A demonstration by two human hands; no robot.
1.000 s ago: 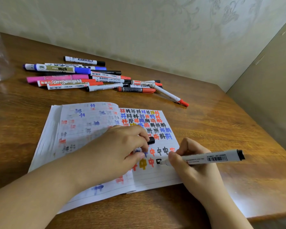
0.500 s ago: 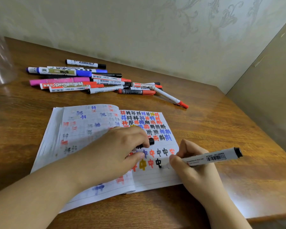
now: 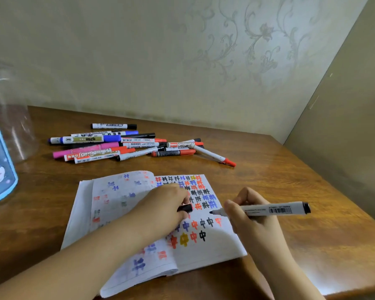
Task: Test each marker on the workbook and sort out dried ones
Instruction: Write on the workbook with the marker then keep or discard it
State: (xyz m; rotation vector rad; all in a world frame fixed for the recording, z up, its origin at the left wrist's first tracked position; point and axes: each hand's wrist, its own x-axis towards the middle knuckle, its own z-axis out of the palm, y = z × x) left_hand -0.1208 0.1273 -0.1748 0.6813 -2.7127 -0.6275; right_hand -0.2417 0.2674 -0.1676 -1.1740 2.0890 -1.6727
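Observation:
An open workbook [image 3: 121, 198] lies on the wooden table, its right page filled with red, blue, black and yellow test characters. My right hand [image 3: 247, 217] grips an uncapped black marker [image 3: 275, 210], its tip lifted just above the page and pointing left. Resting on the book, my left hand [image 3: 162, 211] pinches the marker's black cap [image 3: 185, 208]. The cap's opening faces the marker tip, a short gap apart. A pile of several capped markers [image 3: 126, 146] lies behind the workbook.
A clear plastic container [image 3: 9, 131] with a blue-trimmed printed base stands at the far left edge. The wall runs close behind the marker pile. A side panel closes off the right. The table's front edge is near my right wrist.
My right hand lifted the marker tip off the page, up and to the right, after finishing a black character. The camera view tilted upward. The left hand kept the cap.

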